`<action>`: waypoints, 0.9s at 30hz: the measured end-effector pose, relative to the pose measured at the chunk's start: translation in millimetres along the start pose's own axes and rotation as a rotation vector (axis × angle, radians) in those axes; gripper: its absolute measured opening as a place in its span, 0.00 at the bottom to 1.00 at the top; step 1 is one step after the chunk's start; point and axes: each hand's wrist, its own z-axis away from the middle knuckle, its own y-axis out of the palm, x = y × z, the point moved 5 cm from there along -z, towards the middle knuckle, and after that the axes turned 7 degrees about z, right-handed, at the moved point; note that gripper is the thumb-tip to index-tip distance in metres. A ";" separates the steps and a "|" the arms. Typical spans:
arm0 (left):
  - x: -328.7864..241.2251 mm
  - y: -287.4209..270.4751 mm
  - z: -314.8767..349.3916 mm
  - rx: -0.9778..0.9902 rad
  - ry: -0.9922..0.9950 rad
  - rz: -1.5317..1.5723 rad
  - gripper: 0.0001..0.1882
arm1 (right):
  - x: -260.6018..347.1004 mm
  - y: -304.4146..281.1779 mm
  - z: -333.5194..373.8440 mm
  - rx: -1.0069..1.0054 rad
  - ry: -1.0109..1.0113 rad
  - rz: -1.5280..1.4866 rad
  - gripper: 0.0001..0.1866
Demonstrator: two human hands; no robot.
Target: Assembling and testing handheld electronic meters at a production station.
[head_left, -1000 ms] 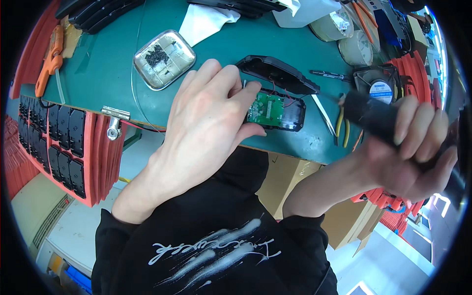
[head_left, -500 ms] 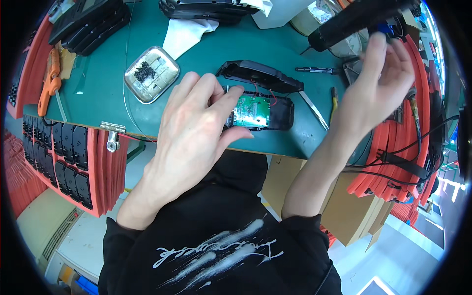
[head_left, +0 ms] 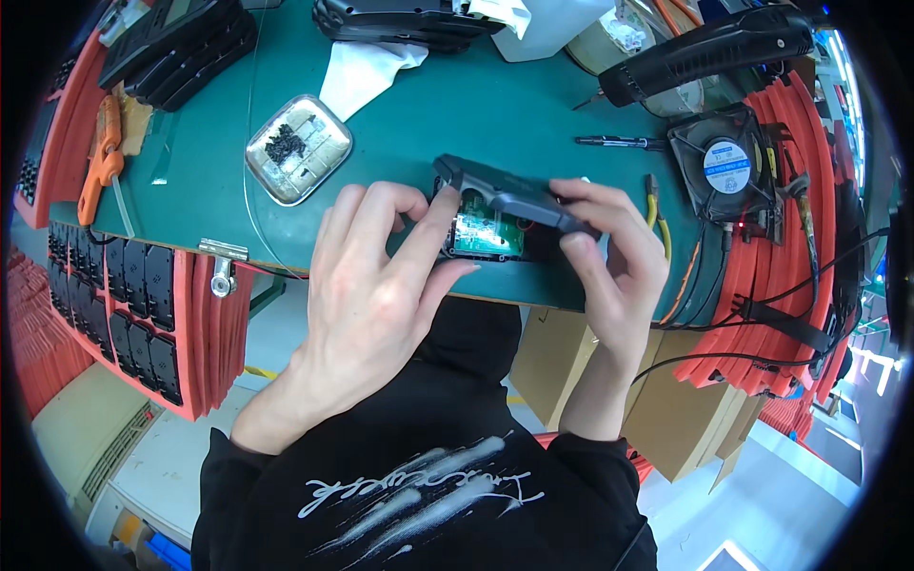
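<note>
A black plastic housing half with a green circuit board (head_left: 481, 233) lies near the table's front edge. My left hand (head_left: 367, 281) grips its left end, the index finger at the far corner and the thumb along the near edge. My right hand (head_left: 619, 262) pinches the right end of a black housing cover (head_left: 509, 190) between thumb and fingers. Tilted, the cover hangs over the board and hides its far part and most of the housing's right side. A metal tin (head_left: 298, 150) holding small black screws stands beyond my left hand.
A black electric screwdriver (head_left: 709, 57) hangs at the far right, above a pen (head_left: 619, 142). Yellow-handled pliers (head_left: 654, 205) and a black fan (head_left: 725, 164) lie right of my right hand. An orange glue gun (head_left: 103, 162) rests at left; white cloth (head_left: 367, 76) lies at the back.
My right hand has come away from the electric screwdriver, down and left to the cover. The cover has shifted from behind the board to over it. My left hand stays at the housing.
</note>
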 end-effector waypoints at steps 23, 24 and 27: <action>-7.8 -24.4 6.4 0.047 -0.042 -0.097 0.19 | 3.4 5.5 9.7 0.023 -0.192 0.191 0.20; -6.4 -23.1 7.4 0.041 -0.032 -0.095 0.20 | 3.8 7.2 8.8 0.029 -0.210 0.208 0.20; -8.8 -22.4 4.1 0.060 -0.021 -0.108 0.20 | 5.7 10.8 5.7 0.037 -0.252 0.238 0.20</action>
